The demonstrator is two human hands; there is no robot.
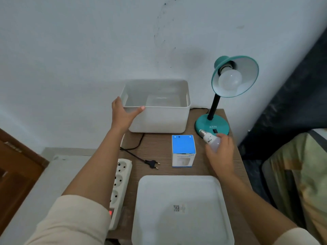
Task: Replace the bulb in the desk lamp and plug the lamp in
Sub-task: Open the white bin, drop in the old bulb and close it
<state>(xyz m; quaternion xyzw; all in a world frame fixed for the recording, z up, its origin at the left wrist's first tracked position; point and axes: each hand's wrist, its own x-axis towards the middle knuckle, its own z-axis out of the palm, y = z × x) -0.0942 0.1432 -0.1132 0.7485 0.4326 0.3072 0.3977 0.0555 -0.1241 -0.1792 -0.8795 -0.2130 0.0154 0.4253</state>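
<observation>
The loose bulb point(211, 141) sits in the right hand point(220, 152), whose fingers wrap the frosted globe; the metal screw base sticks out free, pointing up and to the left, toward the lamp base point(212, 127) just behind it. So the bulb's long axis runs on a slant from the palm up to the far left, not yet in line with the socket.

A second bulb point(230, 81) is seated in the teal shade point(235, 76), which tilts to face the camera. That shade stands up and slightly right of the right hand, well above it, on a black neck. The right hand is plainly the nearer one to the lamp. Whether the held bulb is the old one or the new one cannot be told from this view; it may well be the old one, bound for somewhere to be set down.

The left hand point(123, 112) is spread, thumb over the near-left rim of the white bin point(159, 106), fingers against its outer wall, steadying it rather than pinching anything.

Between the hands a blue box point(183, 151) stands on the table point(159, 140). The plug point(152, 163) lies loose left of it, prongs pointing right, near the power strip point(120, 183) at the table's left edge. A white lid point(182, 209) lies nearest the camera.
</observation>
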